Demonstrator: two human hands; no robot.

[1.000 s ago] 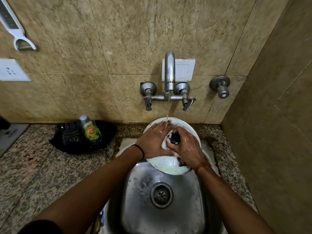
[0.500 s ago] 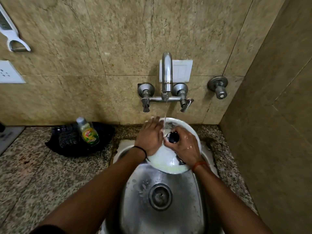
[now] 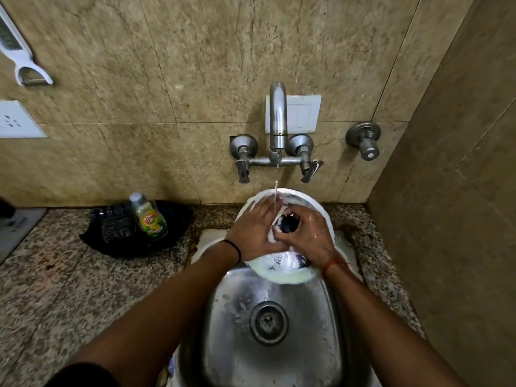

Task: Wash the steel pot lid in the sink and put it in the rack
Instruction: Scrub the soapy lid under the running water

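You wore a thin black band [image 3: 236,248] on your left wrist, an orange thread [image 3: 332,264] on your right, arms bare.

Item one: dish soap bottle [image 3: 149,218] at my ten o'clock, label reading "Vim" as I make it out; nothing else legible.

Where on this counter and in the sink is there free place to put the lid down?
Free: the granite counter left of the sink, in front of the black tray, and the sink floor around the drain. Crowded: under the tap, where both hands hold the lid, and the narrow counter strip right of the sink.
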